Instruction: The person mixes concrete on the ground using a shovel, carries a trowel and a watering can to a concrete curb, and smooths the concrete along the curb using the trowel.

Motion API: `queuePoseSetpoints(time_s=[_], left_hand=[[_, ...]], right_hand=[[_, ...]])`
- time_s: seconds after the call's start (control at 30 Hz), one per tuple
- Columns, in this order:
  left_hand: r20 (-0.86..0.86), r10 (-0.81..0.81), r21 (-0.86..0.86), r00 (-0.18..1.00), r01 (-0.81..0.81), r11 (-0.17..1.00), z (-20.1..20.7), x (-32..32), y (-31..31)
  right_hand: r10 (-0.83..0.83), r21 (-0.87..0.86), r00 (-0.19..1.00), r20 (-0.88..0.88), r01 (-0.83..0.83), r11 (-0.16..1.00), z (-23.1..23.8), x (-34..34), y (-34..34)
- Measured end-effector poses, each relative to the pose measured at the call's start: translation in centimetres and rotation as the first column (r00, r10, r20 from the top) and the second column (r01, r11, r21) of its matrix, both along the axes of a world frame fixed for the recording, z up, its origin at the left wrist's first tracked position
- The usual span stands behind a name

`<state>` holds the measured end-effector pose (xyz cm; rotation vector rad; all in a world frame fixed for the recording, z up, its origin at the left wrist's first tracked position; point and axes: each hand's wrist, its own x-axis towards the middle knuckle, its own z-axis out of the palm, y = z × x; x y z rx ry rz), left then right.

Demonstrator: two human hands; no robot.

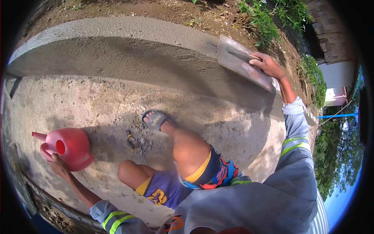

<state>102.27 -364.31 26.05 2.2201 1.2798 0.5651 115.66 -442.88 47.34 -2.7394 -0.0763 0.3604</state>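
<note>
My right hand point(269, 66) is closed round the handle of a flat rectangular plastering float point(239, 62). The float lies against the top edge of a low curved wall point(156, 58) coated in grey mortar. Out to the left, my left hand point(59, 165) grips the handle of a red plastic watering can point(74, 146). The can's short spout points left, and a round opening shows in its top. It is over the concrete floor; whether its base touches the ground I cannot tell.
Small crumbs of mortar point(142, 140) lie on the concrete floor point(105, 101) near my sandalled foot point(155, 119). Behind the wall are bare soil point(187, 21) and green plants point(265, 23). A woven wall panel point(331, 35) stands at the far right.
</note>
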Motion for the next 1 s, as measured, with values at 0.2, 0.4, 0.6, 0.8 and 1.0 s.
queuePoseSetpoints(time_s=[0.2, 0.4, 0.6, 0.8, 1.0], left_hand=[[0.035, -0.020, -0.016, 0.999, 0.020, 1.000, -0.3, 0.2, -1.0], [-0.003, -0.032, 0.016, 0.999, 0.032, 0.999, 0.9, -0.1, -0.1], [-0.232, -0.132, 0.026, 0.964, 0.142, 0.990, -1.4, 0.0, 4.0], [-0.315, -0.139, 0.034, 0.939, 0.158, 0.987, 3.0, -2.1, -0.3], [-0.299, -0.096, 0.211, 0.949, 0.164, 0.964, 0.2, -1.0, 1.8]], right_hand=[[-0.297, 0.101, 0.953, -0.052, 0.301, 0.948, 0.7, -6.2, -8.3], [0.232, -0.056, 0.953, 0.197, -0.225, 0.973, -2.6, 8.4, 14.2], [0.310, -0.067, 0.904, 0.294, -0.304, 0.950, -4.0, 17.0, 28.5], [0.231, -0.020, 0.939, 0.255, -0.234, 0.972, -3.1, 5.2, 4.2], [-0.273, -0.058, 0.943, 0.191, 0.289, 0.956, -0.7, -10.5, -21.4]])
